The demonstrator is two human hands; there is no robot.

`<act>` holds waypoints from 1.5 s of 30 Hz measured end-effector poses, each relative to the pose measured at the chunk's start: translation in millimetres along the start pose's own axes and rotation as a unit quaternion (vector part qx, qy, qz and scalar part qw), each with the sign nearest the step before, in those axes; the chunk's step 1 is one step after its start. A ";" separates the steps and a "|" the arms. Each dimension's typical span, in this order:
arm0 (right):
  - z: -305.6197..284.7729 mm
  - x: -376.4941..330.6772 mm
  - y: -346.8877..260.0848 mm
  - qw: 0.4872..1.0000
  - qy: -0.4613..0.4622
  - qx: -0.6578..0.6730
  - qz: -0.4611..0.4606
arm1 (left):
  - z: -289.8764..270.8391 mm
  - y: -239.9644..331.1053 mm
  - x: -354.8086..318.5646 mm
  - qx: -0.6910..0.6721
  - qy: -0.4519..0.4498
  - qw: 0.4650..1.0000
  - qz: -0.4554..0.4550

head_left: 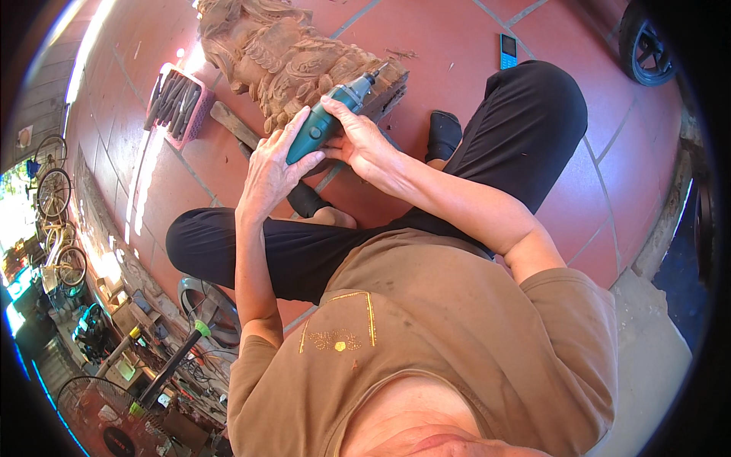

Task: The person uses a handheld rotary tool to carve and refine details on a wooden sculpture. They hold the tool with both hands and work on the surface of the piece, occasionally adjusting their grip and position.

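Observation:
A green rotary tool [311, 135] with a grey nose and a thin bit lies between my two hands, its tip pointing up and to the right. My left hand [272, 169] wraps round its rear end, thumb on the near side. Closer to the nose, my right hand [361, 143] grips the body with the thumb on top. Just beyond the tool is a carved brown wooden piece [285, 65] with deep relief. The bit sits in front of its right end; whether they touch I cannot tell.
A pink basket [199, 114] of carving tools stands left of the carving, near a wooden mallet-like handle [232, 124]. A phone [508, 51] lies on the red tiles beyond my right knee. A wheel [647, 46] is far right; a fan [106, 419] and clutter fill the lower left.

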State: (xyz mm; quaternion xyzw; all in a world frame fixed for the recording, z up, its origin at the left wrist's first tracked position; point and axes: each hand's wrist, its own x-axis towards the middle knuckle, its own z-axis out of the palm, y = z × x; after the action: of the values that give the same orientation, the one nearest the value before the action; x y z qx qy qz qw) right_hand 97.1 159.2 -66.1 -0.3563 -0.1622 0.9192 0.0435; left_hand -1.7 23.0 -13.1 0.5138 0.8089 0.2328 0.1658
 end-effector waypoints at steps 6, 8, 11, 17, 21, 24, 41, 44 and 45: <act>0.5 -0.8 -0.8 1.000 -0.014 -0.001 -0.004 | -1.7 2.3 0.6 -0.003 -0.003 1.000 -0.007; 0.8 -0.6 -0.7 1.000 -0.016 -0.004 -0.004 | -1.6 2.3 0.6 -0.007 -0.003 1.000 -0.009; 1.7 -1.3 -1.6 1.000 -0.022 -0.007 -0.006 | -2.0 2.0 1.3 0.000 -0.004 1.000 -0.009; 1.6 0.0 -3.3 1.000 -0.029 -0.006 0.001 | -2.2 2.5 1.2 0.000 0.001 1.000 -0.005; 1.7 2.3 -2.4 1.000 -0.017 -0.006 0.001 | -2.5 2.7 1.7 0.002 0.000 1.000 -0.005; 1.4 5.0 -1.7 1.000 -0.009 -0.005 0.001 | -2.8 2.6 1.9 0.005 -0.003 1.000 -0.008; 1.8 1.6 -3.9 0.999 -0.040 -0.016 0.006 | -2.2 3.4 -1.7 0.005 0.007 1.000 -0.009; 3.6 -3.0 -6.9 0.999 -0.033 -0.016 0.012 | -2.0 3.7 -1.2 0.007 0.008 1.000 -0.005; 3.5 -2.4 -6.9 0.999 -0.030 -0.016 0.013 | -1.7 3.4 -0.8 0.007 0.008 1.000 -0.004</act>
State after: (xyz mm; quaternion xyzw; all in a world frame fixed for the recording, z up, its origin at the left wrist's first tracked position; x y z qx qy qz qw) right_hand 96.2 164.3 -59.8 -0.3310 -0.1737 0.9273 0.0212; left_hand 0.3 23.1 -9.8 0.5101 0.8136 0.2309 0.1566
